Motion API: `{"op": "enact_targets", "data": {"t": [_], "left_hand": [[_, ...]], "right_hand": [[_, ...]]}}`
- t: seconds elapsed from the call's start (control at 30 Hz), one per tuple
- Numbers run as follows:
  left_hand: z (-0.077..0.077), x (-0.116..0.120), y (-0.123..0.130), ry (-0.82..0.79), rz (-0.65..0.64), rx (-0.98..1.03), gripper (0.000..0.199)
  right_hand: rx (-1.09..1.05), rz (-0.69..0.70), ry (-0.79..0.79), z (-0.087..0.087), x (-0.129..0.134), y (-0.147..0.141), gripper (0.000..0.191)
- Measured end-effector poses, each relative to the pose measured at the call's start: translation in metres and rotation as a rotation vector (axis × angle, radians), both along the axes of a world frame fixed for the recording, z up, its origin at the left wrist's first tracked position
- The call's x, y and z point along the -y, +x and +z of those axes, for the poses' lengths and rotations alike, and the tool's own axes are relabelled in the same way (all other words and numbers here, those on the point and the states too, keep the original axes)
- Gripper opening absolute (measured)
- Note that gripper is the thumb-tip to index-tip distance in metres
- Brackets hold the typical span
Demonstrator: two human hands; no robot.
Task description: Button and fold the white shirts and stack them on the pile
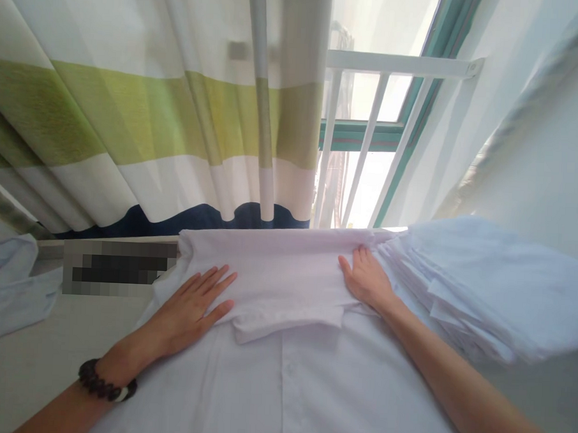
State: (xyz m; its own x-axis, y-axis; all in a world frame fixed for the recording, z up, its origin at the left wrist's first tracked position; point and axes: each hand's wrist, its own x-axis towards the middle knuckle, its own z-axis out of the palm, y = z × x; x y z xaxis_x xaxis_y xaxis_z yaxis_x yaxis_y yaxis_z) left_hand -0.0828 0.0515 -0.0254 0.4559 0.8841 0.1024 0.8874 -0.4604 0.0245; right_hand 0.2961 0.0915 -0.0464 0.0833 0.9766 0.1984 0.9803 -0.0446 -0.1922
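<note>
A white buttoned garment (243, 380), which looks like a shirt or coat, lies spread in front of me. Its far part is folded over toward me, and a collar-like flap (289, 324) rests on the body near the button line. My left hand (193, 308) lies flat on the left side of the folded part, fingers stretched out and thumb apart. On the right side my right hand (367, 277) presses down near the far corner, fingers extended together and thumb apart. Neither hand grips anything. The garment's near end runs out of view.
A pile of folded white cloth (497, 283) sits close by my right forearm. More white cloth (12, 287) lies at the far left, beside a blurred-out dark patch (119, 268). Behind the surface hang a white and green curtain (144, 114) and a white railing (401, 64) before a window.
</note>
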Motion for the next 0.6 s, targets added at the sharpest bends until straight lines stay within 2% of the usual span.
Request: {"op": "enact_targets", "data": {"t": [0.1, 0.2, 0.3, 0.4, 0.5, 0.6], "left_hand": [[0.002, 0.002, 0.001, -0.011, 0.003, -0.006, 0.058], [0.008, 0.003, 0.004, -0.057, 0.023, -0.038, 0.059], [0.011, 0.005, 0.006, -0.093, 0.026, -0.054, 0.059], [0.009, 0.006, 0.006, -0.107, 0.019, -0.043, 0.059], [0.004, 0.006, 0.004, -0.097, 0.022, -0.04, 0.06], [0.003, 0.007, 0.005, -0.088, 0.024, -0.053, 0.06]], "right_hand": [[0.021, -0.002, 0.035, -0.002, 0.002, -0.002, 0.071], [0.048, 0.05, 0.056, 0.006, 0.01, -0.008, 0.068], [0.06, 0.179, 0.029, 0.013, 0.025, -0.014, 0.067], [0.041, 0.296, -0.065, 0.013, 0.039, -0.014, 0.069], [0.047, 0.292, -0.101, 0.008, 0.045, -0.01, 0.068], [0.065, 0.283, -0.069, 0.005, 0.046, -0.008, 0.066]]}}
